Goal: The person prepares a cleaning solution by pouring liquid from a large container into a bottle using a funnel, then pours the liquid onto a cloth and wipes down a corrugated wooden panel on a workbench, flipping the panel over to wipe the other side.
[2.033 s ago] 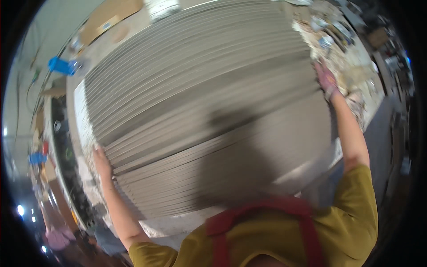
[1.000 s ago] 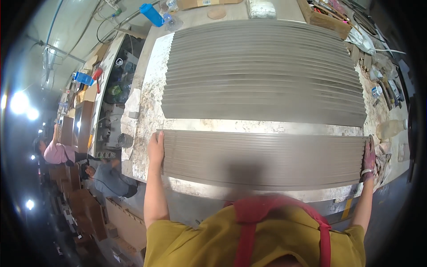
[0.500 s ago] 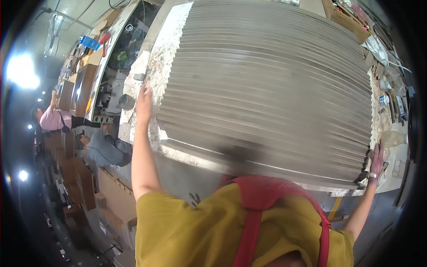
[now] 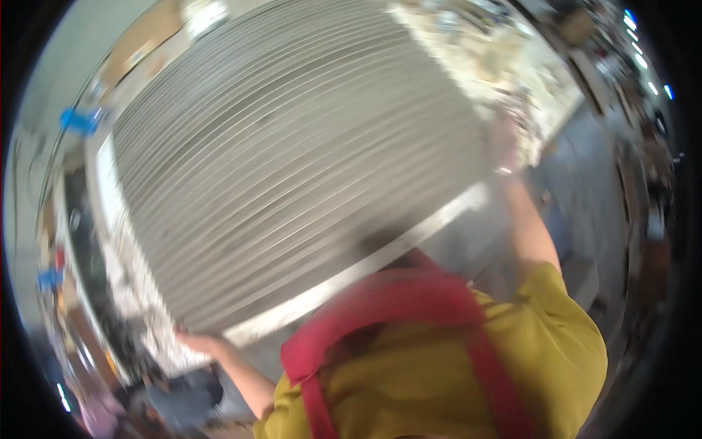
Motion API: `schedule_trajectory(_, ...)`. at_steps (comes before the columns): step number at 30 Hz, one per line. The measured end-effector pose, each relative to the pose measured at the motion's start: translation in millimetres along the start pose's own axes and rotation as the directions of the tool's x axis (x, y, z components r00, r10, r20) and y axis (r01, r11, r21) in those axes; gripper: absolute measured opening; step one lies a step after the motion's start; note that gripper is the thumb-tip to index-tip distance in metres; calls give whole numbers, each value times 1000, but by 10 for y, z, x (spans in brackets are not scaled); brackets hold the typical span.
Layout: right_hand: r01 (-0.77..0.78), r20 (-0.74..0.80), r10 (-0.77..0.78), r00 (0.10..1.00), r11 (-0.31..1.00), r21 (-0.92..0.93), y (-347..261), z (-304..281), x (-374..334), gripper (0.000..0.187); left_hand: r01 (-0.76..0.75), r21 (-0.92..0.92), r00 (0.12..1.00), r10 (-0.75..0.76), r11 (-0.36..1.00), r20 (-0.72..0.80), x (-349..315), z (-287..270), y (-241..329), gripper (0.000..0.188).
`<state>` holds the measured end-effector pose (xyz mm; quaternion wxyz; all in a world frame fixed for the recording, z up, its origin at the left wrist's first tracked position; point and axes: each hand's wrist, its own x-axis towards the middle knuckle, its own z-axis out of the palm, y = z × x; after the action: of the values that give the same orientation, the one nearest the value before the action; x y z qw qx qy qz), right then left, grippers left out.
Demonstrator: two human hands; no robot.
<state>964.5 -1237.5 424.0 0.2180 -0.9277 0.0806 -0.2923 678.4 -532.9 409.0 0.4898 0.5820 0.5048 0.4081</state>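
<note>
A wide, grey, ribbed surface made up of many long parallel strips (image 4: 292,161) lies on a pale, stained worktable (image 4: 281,314) in front of me. At its near left corner is my left hand (image 4: 196,342), with fingers stretched out along the jagged edge and nothing seen in them. My right hand (image 4: 503,139) is by the right edge, near its close corner, with a band at the wrist. Motion blur smears its fingers. Whether either hand presses on the strips, I cannot tell.
Scraps and small blurred items lie on the table's right part (image 4: 512,55). To the left runs a dark recess (image 4: 88,234) beside another bench with a blue object (image 4: 50,279). A person in grey (image 4: 186,399) and one in pink (image 4: 99,413) are at lower left.
My view has swung, so the strips now slant up to the right. My left hand is at the near left corner instead of farther up that side; my right hand appears farther along its edge.
</note>
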Motion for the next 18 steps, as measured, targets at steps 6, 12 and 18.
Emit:
schedule_trajectory(6, -171, -62, 191, 980, 954, 245, -332, -691, 66, 44, 27, -23, 997, -25, 999, 75, -403, 130, 493, 59)
schedule_trajectory(12, -686, 422, 547, 723, 494, 534, 163, -434, -77, 53, -273, 318, 959, 232, 908, 161, 156, 39, 18, 67)
schedule_trajectory(18, -297, 447, 176, 877, 930, 217, 135, -122, -302, 59, -83, 399, 985, 15, 913, 172, 755, -531, -227, 51)
